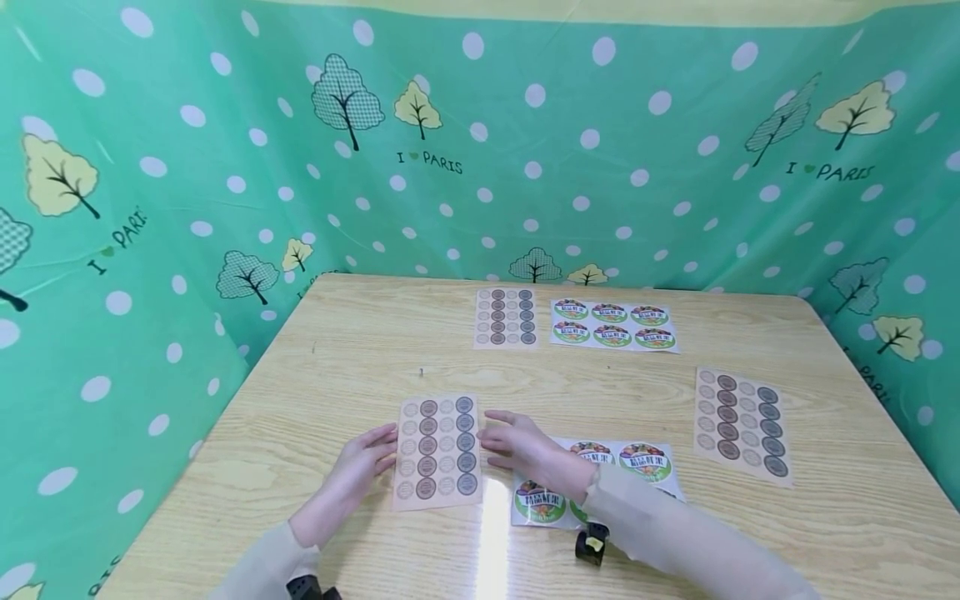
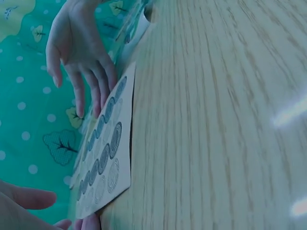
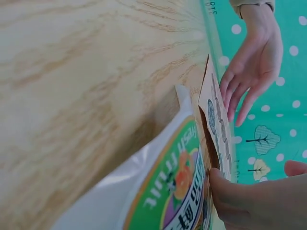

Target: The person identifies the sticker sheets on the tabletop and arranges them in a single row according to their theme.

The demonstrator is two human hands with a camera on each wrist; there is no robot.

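A sheet of small round stickers [image 1: 438, 454] in brown, grey and pale rows lies on the table in front of me. My left hand [image 1: 352, 468] is at its left edge, fingers loosely extended; in the left wrist view the fingertips [image 2: 90, 222] meet the near edge while the thumb stays apart. At the opposite edge is my right hand [image 1: 534, 452], with relaxed fingers reaching toward the sheet. Below the right hand and wrist lies a sheet of larger fruit stickers [image 1: 542, 502], partly hidden; its edge curls up in the right wrist view.
The wooden table [image 1: 337, 367] also holds a round-sticker sheet [image 1: 505, 317] and a fruit-sticker sheet [image 1: 612, 325] at the back. Another round-sticker sheet [image 1: 741, 425] lies on the right. A green dotted curtain [image 1: 525, 200] hangs behind and along the sides.
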